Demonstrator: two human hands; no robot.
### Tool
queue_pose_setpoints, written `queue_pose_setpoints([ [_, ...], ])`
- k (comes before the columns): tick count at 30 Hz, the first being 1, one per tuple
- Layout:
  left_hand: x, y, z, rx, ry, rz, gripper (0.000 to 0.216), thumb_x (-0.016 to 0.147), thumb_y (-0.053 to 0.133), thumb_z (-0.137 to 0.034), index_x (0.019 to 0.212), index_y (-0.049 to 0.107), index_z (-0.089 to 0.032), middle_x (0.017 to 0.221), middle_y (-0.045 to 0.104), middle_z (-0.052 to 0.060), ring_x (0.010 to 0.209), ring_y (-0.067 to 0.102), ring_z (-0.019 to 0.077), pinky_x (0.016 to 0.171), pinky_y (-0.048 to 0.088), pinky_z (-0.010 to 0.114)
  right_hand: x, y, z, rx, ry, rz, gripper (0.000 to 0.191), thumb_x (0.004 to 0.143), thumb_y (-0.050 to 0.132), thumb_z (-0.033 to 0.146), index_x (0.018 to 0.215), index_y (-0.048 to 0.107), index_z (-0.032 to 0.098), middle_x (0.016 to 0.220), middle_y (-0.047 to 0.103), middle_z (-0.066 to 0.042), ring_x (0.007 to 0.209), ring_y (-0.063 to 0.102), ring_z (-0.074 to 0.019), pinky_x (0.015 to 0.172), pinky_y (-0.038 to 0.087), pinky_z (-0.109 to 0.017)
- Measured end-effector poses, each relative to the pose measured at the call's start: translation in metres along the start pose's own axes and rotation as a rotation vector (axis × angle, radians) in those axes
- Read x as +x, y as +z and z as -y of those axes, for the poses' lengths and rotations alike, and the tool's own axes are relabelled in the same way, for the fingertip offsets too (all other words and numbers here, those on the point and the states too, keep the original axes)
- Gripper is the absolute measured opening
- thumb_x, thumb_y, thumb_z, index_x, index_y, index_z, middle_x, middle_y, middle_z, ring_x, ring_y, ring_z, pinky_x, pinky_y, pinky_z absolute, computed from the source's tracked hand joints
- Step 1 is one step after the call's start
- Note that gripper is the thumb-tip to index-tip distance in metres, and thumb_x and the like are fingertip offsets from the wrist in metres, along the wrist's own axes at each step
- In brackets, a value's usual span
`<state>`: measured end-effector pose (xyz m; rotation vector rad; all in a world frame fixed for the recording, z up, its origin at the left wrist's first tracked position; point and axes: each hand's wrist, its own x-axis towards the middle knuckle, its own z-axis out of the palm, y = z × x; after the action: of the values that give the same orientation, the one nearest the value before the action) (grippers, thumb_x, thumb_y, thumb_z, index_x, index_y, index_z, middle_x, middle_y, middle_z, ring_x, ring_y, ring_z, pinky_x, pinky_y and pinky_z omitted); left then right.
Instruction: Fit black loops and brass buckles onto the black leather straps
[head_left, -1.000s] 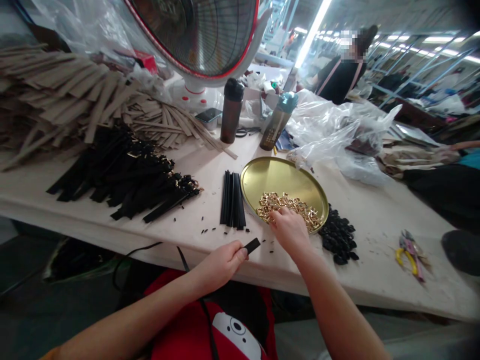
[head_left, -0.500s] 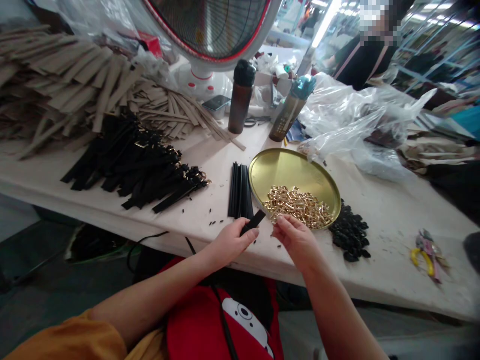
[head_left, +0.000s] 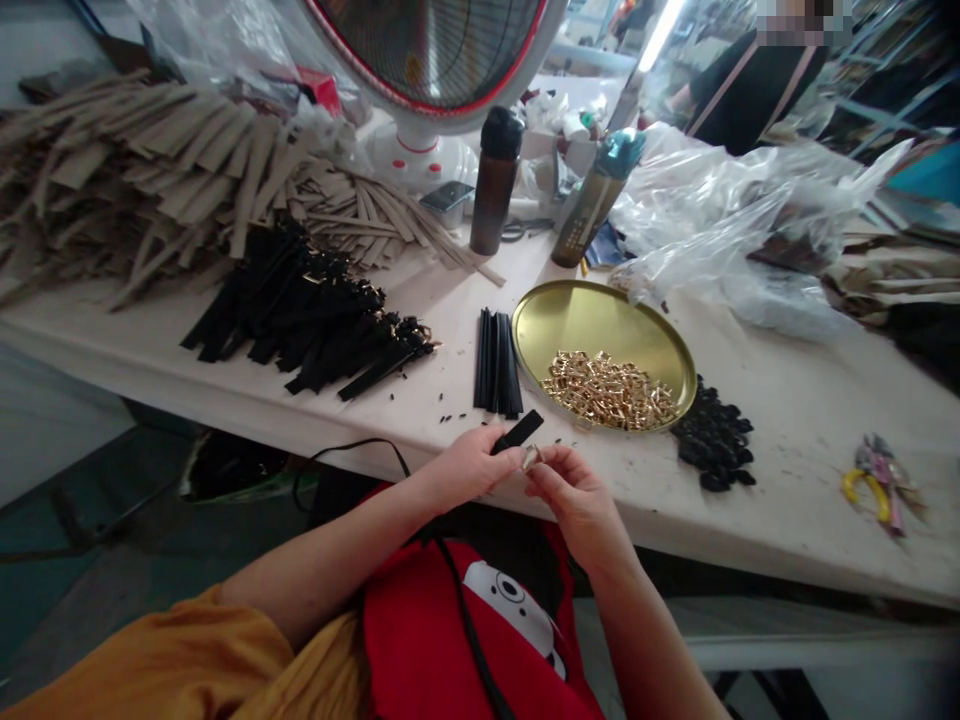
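Observation:
Between the thumb and fingers of my left hand [head_left: 474,466] is a black strap [head_left: 523,429], its flat end sticking out up and to the right. My right hand [head_left: 574,492] pinches a small gold buckle [head_left: 531,459] close beside the left fingertips. Whether buckle and strap touch is hard to make out. Just beyond the hands, a round gold tray [head_left: 592,312] bears a heap of small gold metal pieces [head_left: 611,390]. A row of black strips [head_left: 496,362] lies left of that tray.
Finished-looking black straps with gold fittings [head_left: 300,310] are piled at left, before stacked beige strips [head_left: 150,170]. Black round pieces [head_left: 712,437] and yellow-handled pliers [head_left: 870,490] lie at right. Behind stand a fan [head_left: 427,60], two bottles [head_left: 495,185] and clear plastic bags [head_left: 750,240].
My right hand has drawn back from the tray's near edge, lower and closer to my left hand, and the gold buckle now shows in its fingers. The view has shifted slightly.

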<state>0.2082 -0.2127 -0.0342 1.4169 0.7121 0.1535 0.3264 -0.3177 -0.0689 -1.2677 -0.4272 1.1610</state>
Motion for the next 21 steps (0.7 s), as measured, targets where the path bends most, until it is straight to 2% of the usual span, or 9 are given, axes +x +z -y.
queue_pose_setpoints([
  [3, -0.003, 0.004, -0.002, -0.019, -0.002, 0.032, 0.019, 0.075, 0.049, -0.033, 0.076, 0.049, -0.014, 0.051, 0.037, -0.008, 0.042, 0.030, 0.0037, 0.038, 0.021, 0.016, -0.003, 0.001, 0.001, 0.014, -0.041, -0.020, 0.022, 0.067, 0.071, 0.029, 0.083, 0.057, 0.021, 0.074, 0.059, 0.002, 0.063, 0.054, -0.0099, 0.059, 0.045, -0.022],
  [7, -0.004, 0.011, 0.000, -0.266, -0.066, 0.157, 0.021, 0.076, 0.049, -0.036, 0.072, 0.045, -0.016, 0.046, 0.030, -0.009, 0.038, 0.024, 0.0037, 0.035, 0.018, 0.017, -0.006, 0.006, 0.003, 0.164, -0.016, 0.016, 0.019, 0.069, 0.069, 0.028, 0.084, 0.059, 0.023, 0.074, 0.058, 0.003, 0.060, 0.052, -0.0082, 0.057, 0.045, -0.020],
  [9, -0.004, 0.013, 0.001, -0.361, -0.092, 0.180, 0.020, 0.074, 0.051, -0.034, 0.071, 0.046, -0.015, 0.047, 0.030, -0.009, 0.038, 0.022, 0.0029, 0.035, 0.017, 0.016, -0.008, 0.008, 0.002, 0.225, 0.000, 0.032, 0.017, 0.069, 0.068, 0.028, 0.083, 0.059, 0.024, 0.072, 0.057, 0.003, 0.058, 0.050, -0.0077, 0.056, 0.044, -0.020],
  [13, -0.004, 0.014, 0.000, -0.487, -0.154, 0.207, 0.019, 0.072, 0.054, -0.031, 0.073, 0.049, -0.013, 0.050, 0.033, -0.008, 0.040, 0.021, 0.0018, 0.036, 0.013, 0.016, -0.013, 0.008, -0.003, 0.256, -0.034, 0.070, 0.021, 0.070, 0.066, 0.029, 0.090, 0.060, 0.029, 0.077, 0.056, 0.003, 0.064, 0.051, -0.0089, 0.064, 0.046, -0.024],
  [16, -0.004, 0.012, 0.001, -0.512, -0.201, 0.242, 0.020, 0.071, 0.056, -0.032, 0.071, 0.047, -0.014, 0.049, 0.027, -0.010, 0.040, 0.018, 0.0021, 0.036, 0.011, 0.016, -0.017, 0.004, -0.005, 0.136, -0.091, 0.087, 0.023, 0.069, 0.067, 0.026, 0.091, 0.061, 0.029, 0.082, 0.058, 0.002, 0.073, 0.053, -0.0120, 0.072, 0.045, -0.028],
  [21, -0.004, 0.010, 0.006, -0.446, -0.176, 0.227, 0.024, 0.071, 0.055, -0.035, 0.066, 0.041, -0.016, 0.047, 0.027, -0.010, 0.040, 0.019, 0.0028, 0.036, 0.013, 0.017, -0.020, -0.003, -0.002, -0.226, -0.284, 0.059, 0.005, 0.073, 0.064, 0.023, 0.077, 0.063, 0.025, 0.081, 0.059, 0.000, 0.079, 0.053, -0.0155, 0.075, 0.043, -0.030],
])
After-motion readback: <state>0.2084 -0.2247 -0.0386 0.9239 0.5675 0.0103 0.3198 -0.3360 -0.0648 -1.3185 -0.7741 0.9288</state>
